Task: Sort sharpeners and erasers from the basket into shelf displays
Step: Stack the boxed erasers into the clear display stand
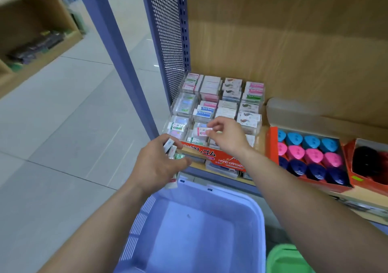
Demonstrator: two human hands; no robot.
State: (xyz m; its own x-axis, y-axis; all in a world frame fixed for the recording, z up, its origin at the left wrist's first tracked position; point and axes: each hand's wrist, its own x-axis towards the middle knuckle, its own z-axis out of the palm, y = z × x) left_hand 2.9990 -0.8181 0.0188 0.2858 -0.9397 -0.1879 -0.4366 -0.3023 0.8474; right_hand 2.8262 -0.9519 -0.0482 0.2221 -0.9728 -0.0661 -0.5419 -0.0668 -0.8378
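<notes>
Eraser [202, 131] pinched between thumb and forefinger of right hand [226, 138], over front row of clear shelf display [214, 108]. Left hand [159, 163] grips several more erasers [171, 149], curled round them, above far rim of purple basket [259, 220]. Sharpeners [308, 157] sit boxed to the right.

You are in a stationery shop. Just beyond your right grip [227, 139] a clear display rack [173, 106] holds rows of packaged erasers [204, 112] over a red "HARD ERASER" label [220, 157]; right of that grip, orange cartons [271, 142] show sharpeners [310, 155] by colour. Left of your left grip [159, 163], a tiled aisle [73, 104] reaches another stocked shelf unit [42, 10].
</notes>
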